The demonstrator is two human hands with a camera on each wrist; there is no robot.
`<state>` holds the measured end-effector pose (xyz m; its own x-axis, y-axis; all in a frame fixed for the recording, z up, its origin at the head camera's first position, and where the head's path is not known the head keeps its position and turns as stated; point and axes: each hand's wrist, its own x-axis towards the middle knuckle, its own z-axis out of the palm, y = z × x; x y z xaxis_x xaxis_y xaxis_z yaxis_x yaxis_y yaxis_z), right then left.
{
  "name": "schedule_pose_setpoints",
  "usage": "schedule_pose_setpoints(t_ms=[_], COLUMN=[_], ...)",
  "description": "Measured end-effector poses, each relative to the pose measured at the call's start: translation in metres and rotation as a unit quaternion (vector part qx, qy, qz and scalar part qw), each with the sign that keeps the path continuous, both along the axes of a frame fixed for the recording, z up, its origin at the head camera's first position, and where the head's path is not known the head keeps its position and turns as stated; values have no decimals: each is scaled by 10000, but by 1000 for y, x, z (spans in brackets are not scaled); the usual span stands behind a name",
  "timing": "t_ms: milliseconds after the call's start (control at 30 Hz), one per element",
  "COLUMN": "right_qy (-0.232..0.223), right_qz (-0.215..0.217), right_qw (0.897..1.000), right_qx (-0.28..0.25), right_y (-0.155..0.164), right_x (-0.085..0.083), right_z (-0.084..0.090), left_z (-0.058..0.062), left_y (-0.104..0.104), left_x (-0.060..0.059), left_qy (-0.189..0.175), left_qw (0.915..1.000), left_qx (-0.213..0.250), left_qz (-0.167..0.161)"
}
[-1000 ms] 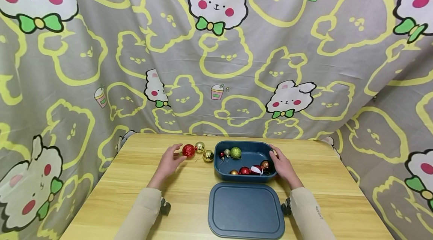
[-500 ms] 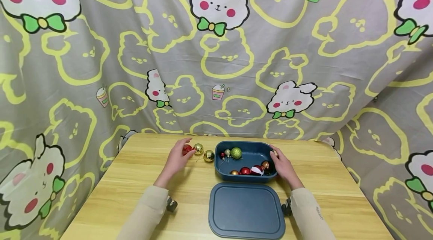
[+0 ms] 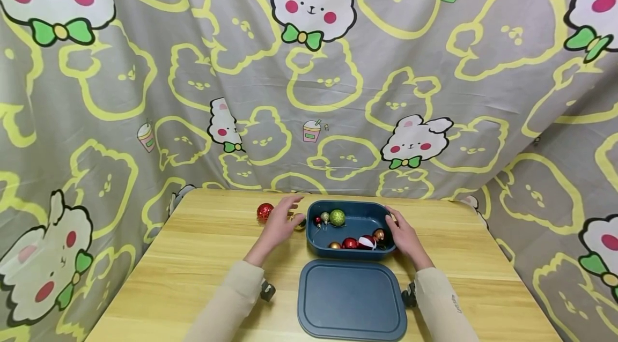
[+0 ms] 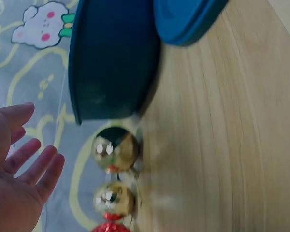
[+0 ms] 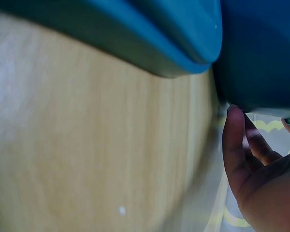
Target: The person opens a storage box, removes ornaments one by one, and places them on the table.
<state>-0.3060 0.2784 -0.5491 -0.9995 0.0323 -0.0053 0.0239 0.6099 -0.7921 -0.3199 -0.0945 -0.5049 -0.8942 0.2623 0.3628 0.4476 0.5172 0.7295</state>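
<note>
My left hand (image 3: 280,224) hovers over the table just left of a dark blue storage box (image 3: 354,251), fingers spread and holding nothing. In the left wrist view, two shiny gold Christmas baubles (image 4: 115,150) lie beyond the fingers; the hand partly hides them in the head view. A red glittery bauble (image 3: 264,212) sits left of that hand. My right hand (image 3: 404,235) holds the box at its right end, digits at the rim and outer wall. Inside the box are a green glitter bauble (image 3: 337,217), a red-and-white bauble (image 3: 367,242) and several smaller ones.
In front of the box, a dark blue lid (image 3: 352,299) lies flat on the wooden table (image 3: 159,272). Behind and on both sides hangs a grey patterned curtain (image 3: 333,90). Dark wrist cameras (image 3: 267,289) are worn at the sleeves.
My left hand has moved right, from the red bauble past the gold ones toward the box. The red bauble shows again, shifted slightly left. My right hand stays at the box's end.
</note>
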Motion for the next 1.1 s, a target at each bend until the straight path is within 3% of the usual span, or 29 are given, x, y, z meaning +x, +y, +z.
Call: schedule_pose_setpoints(t_ms=[267, 667, 1100], right_qy=[59, 34, 35], right_qz=[-2, -17, -16], right_qw=[10000, 10000, 10000], right_qx=[13, -35, -91], right_y=[-3, -2, 0], right_x=[1, -1, -1], right_z=[1, 1, -2], left_z=[-6, -9, -11], left_y=[28, 58, 81], left_x=[-3, -7, -15], left_qy=[145, 20, -49], left_qw=[9992, 9961, 9834], left_qx=[-130, -616, -1787], left_qz=[-351, -624, -295])
